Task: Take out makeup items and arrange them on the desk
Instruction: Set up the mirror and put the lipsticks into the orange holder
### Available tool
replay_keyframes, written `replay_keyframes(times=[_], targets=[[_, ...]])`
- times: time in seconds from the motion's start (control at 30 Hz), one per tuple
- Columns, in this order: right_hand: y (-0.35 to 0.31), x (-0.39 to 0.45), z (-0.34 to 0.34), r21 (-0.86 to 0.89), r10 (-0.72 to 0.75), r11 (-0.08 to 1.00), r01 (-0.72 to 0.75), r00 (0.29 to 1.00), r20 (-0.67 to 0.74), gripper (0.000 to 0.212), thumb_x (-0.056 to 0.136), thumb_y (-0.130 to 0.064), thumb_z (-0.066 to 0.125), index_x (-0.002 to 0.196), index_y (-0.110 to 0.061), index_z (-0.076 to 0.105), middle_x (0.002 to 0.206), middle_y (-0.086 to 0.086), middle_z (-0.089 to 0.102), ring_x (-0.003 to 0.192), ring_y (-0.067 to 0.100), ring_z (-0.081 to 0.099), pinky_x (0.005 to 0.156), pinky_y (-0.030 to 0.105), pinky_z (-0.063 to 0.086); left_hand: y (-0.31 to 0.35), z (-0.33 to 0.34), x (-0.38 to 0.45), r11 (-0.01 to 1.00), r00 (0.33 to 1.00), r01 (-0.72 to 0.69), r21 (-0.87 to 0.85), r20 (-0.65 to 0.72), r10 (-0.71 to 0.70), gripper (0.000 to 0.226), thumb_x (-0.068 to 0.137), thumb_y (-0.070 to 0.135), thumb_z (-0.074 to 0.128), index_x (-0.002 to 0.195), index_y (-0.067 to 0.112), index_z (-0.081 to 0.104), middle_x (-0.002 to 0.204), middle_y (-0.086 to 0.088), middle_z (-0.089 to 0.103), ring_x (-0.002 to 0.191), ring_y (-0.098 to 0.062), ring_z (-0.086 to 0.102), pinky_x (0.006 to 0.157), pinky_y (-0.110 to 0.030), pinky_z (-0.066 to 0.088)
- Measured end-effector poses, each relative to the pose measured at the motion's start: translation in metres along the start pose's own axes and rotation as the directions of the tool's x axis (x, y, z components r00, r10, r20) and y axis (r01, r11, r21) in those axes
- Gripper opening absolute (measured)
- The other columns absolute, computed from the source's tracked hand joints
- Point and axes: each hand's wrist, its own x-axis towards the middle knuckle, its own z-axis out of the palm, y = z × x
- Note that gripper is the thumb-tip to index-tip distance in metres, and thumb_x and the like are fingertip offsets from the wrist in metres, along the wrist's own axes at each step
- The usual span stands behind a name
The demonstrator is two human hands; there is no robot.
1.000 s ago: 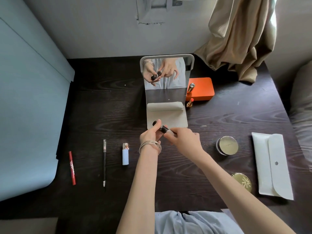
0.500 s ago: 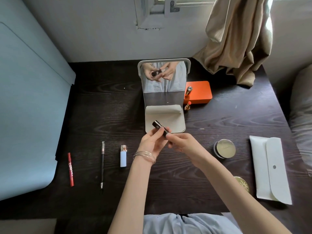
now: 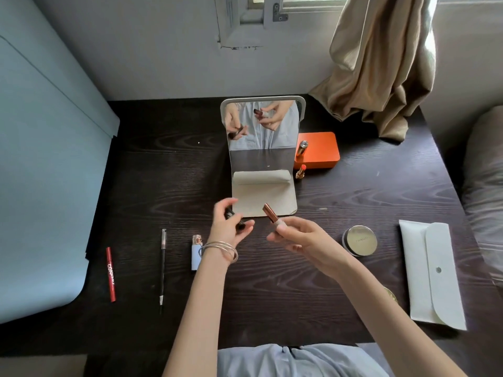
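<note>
The right hand [image 3: 302,240] gripped the light, slippery lipstick [image 3: 273,215] low down; the left hand [image 3: 227,224] at nine o'clock pinched its cap [image 3: 236,219].

The gold compact [image 3: 389,295] lies mostly hidden behind the right forearm [image 3: 381,303]

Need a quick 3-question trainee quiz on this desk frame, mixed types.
1. True or false: the right hand holds the uncapped brown lipstick.
2. What does the left hand grip: A) dark lipstick cap, B) red pencil?
3. Fill in: the round silver-lidded jar sits between the right hand and the white ____ pouch.

Key: 1 true; 2 A; 3 envelope
</note>
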Motion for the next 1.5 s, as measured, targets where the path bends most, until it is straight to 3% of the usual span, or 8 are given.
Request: replay_keyframes(times=[0.1, 0.3, 0.47, 0.6, 0.7, 0.87, 1.17, 1.5], targets=[[0.003, 0.002, 0.002, 0.094, -0.053, 0.994, 0.055, 0.998, -0.026, 0.019, 0.086, -0.025, 0.06, 0.098, -0.013, 0.054, 0.091, 0.002, 0.074, 0.088, 0.011, 0.064, 0.072, 0.024, 0.039, 0.002, 0.006, -0.014, 0.969, 0.99, 0.011, 0.246, 0.132, -0.045, 0.026, 0.094, 0.006, 0.047, 0.084, 0.021, 0.066, 0.107, -0.009, 0.058, 0.093, -0.015, 0.06, 0.087, -0.037, 0.048], [0.008, 0.004, 0.009, 0.109, -0.093, 0.989, 0.096, 0.995, -0.036, 0.027, 0.08, -0.031, 0.066, 0.097, -0.012, 0.057, 0.094, 0.0, 0.073, 0.091, 0.019, 0.055, 0.072, 0.025, 0.037, 0.001, 0.015, -0.024, 0.957, 0.979, -0.002, 0.289, 0.195, -0.056, 0.019, 0.079, 0.033, 0.069, 0.095, 0.024, 0.071, 0.106, 0.001, 0.067, 0.113, -0.019, 0.056, 0.094, -0.044, 0.047], [0.018, 0.004, 0.012, 0.062, -0.169, 0.982, 0.179, 0.977, -0.132, 0.019, 0.083, -0.019, 0.068, 0.099, -0.012, 0.062, 0.088, -0.009, 0.068, 0.082, 0.003, 0.06, 0.076, 0.02, 0.043, 0.003, 0.021, -0.028, 0.956, 0.997, -0.054, 0.289, 0.073, 0.034, 0.009, 0.077, 0.032, 0.072, 0.083, 0.027, 0.068, 0.092, 0.009, 0.065, 0.094, -0.006, 0.055, 0.093, -0.038, 0.045], [0.021, 0.005, 0.017, 0.123, -0.152, 0.977, 0.174, 0.974, -0.167, 0.024, 0.094, -0.028, 0.053, 0.109, -0.011, 0.06, 0.098, 0.0, 0.071, 0.094, 0.01, 0.064, 0.08, 0.023, 0.042, 0.006, 0.021, -0.03, 0.96, 0.995, -0.081, 0.269, 0.077, 0.062, 0.006, 0.079, 0.029, 0.071, 0.077, 0.027, 0.066, 0.081, 0.013, 0.063, 0.08, 0.002, 0.052, 0.084, -0.031, 0.041], [0.02, 0.006, 0.02, 0.131, -0.16, 0.974, 0.183, 0.972, -0.171, 0.035, 0.086, -0.033, 0.062, 0.112, -0.01, 0.059, 0.092, -0.007, 0.066, 0.078, -0.002, 0.059, 0.073, 0.02, 0.04, 0.007, 0.022, -0.032, 0.946, 0.992, -0.117, 0.301, 0.071, 0.1, 0.006, 0.079, 0.028, 0.071, 0.078, 0.024, 0.066, 0.076, 0.015, 0.058, 0.076, 0.003, 0.05, 0.074, -0.025, 0.043], [0.021, 0.009, 0.02, 0.13, -0.142, 0.978, 0.165, 0.975, -0.173, 0.034, 0.089, -0.033, 0.057, 0.116, -0.013, 0.058, 0.105, -0.002, 0.067, 0.097, 0.007, 0.062, 0.084, 0.026, 0.043, 0.006, 0.021, -0.031, 0.94, 0.99, -0.136, 0.313, 0.07, 0.12, 0.011, 0.079, 0.028, 0.071, 0.072, 0.026, 0.063, 0.076, 0.012, 0.059, 0.076, 0.002, 0.051, 0.073, -0.025, 0.041], [0.021, 0.008, 0.019, 0.147, -0.152, 0.974, 0.169, 0.981, -0.124, 0.036, 0.087, -0.024, 0.061, 0.119, -0.009, 0.055, 0.09, -0.008, 0.066, 0.078, 0.0, 0.06, 0.077, 0.022, 0.043, 0.007, 0.021, -0.03, 0.941, 0.991, -0.13, 0.313, 0.079, 0.111, 0.009, 0.079, 0.028, 0.071, 0.076, 0.023, 0.065, 0.075, 0.011, 0.059, 0.074, 0.001, 0.051, 0.066, -0.02, 0.04], [0.022, 0.007, 0.02, 0.149, -0.13, 0.978, 0.148, 0.984, -0.12, 0.036, 0.09, -0.037, 0.051, 0.117, -0.015, 0.057, 0.104, -0.002, 0.067, 0.097, 0.014, 0.061, 0.087, 0.03, 0.044, 0.003, 0.018, -0.025, 0.92, 0.987, -0.161, 0.359, 0.063, 0.148, 0.014, 0.076, 0.027, 0.073, 0.076, 0.014, 0.068, 0.07, 0.007, 0.06, 0.073, -0.002, 0.052, 0.067, -0.019, 0.04]])
